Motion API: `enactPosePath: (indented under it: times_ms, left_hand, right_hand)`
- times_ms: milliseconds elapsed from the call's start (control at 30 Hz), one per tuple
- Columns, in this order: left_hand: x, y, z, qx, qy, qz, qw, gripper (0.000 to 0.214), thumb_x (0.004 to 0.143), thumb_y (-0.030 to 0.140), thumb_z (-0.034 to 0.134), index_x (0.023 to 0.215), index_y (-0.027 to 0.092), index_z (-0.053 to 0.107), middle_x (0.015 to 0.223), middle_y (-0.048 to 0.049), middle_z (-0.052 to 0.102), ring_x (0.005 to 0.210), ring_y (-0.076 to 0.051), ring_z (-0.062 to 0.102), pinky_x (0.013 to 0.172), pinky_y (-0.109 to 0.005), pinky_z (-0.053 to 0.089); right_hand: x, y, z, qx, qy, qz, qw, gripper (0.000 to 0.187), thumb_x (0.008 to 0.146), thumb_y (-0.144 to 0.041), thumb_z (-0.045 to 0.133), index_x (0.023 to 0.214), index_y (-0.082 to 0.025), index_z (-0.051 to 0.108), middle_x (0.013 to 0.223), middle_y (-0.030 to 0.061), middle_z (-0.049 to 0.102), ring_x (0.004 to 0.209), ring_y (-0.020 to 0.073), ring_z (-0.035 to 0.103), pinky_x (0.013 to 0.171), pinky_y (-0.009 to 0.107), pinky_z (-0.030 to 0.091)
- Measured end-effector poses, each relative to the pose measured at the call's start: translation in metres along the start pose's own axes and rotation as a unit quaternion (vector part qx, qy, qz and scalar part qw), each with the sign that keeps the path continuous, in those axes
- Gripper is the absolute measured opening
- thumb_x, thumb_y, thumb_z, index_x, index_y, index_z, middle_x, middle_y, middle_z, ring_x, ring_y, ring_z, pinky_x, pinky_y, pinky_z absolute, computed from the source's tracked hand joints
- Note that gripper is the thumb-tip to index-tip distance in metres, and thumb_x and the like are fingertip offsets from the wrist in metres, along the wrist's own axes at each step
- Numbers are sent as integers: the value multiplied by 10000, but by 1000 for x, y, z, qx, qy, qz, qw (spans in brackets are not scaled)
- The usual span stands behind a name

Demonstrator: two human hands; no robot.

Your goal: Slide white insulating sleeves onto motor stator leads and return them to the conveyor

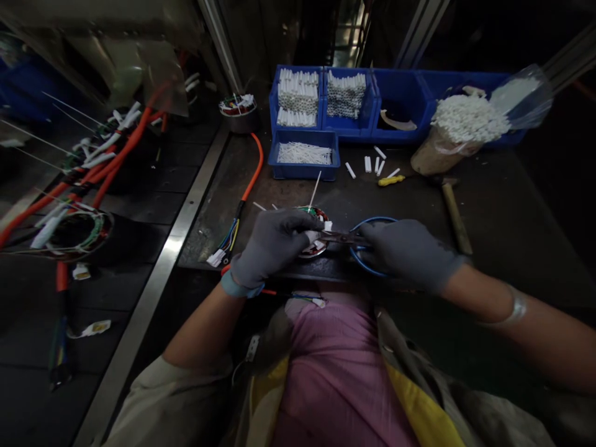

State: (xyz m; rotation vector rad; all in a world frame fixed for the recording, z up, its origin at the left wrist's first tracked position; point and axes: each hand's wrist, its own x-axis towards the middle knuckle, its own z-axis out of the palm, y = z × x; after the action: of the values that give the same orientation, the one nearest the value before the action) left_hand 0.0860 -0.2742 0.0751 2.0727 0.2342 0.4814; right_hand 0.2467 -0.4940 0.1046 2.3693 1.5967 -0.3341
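Note:
My gloved left hand (274, 242) is at the left side of a small stator (319, 250) with copper and green windings, covering much of it. Its thumb and fingers are closed at the windings, and what they pinch is hidden. A thin white stick (315, 189) rises from the stator's far side, and a white piece (328, 226) shows near my fingertips. From the right, my gloved right hand (405, 251) grips dark metal scissors (342, 237), their tips at the windings. A blue ring (372, 219) lies on the bench under the right hand.
Blue bins (298, 93) of white tubes stand at the back, with a tray of white sticks (305, 153) before them. A yellow-handled tool (391, 180), a hammer (456, 217) and a filled sack (437, 149) are right. Stators with orange cables (251, 167) stand left and behind.

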Motion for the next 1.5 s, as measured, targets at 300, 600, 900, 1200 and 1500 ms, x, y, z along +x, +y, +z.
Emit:
enactPosePath:
  times_ms: [300,600,900,1200,1500]
  left_hand:
    - [2,-9,-29,-100,-62,-60,991,184,830,296,808,957,168,849,943,-84,818,866,-231,768,849,-330,632]
    - [10,-6,-26,-118,-94,-68,986,151,829,307,828,922,189,841,950,-76,817,896,-231,775,864,-336,634]
    - [97,-39,-45,43,106,-24,993,236,911,296,727,1104,174,783,1081,-65,789,1058,-240,735,1007,-375,590]
    - [153,-82,-50,114,-45,-8,992,618,793,86,689,1406,165,694,1447,-113,675,1347,-291,632,1203,-445,471]
    - [103,-38,-17,38,-141,-38,989,322,906,358,688,1093,133,822,1065,-94,807,1000,-247,740,935,-353,581]
  right_hand:
    - [-3,-9,-19,10,-60,-5,998,402,978,-573,578,1054,-209,732,897,144,768,771,316,727,598,344,327]
    - [31,3,-26,65,-92,-91,989,423,942,-604,689,956,-192,783,812,115,747,677,258,671,597,320,346]
    - [31,4,52,374,-62,-149,913,463,1018,-609,573,1141,-213,779,940,62,783,794,239,677,704,307,466]
    - [19,28,63,209,76,31,974,467,981,-618,606,1106,-175,684,1041,114,753,876,276,697,667,306,355]
    - [72,25,30,84,47,10,995,442,1022,-599,568,1140,-189,685,1052,132,783,888,286,730,623,327,278]
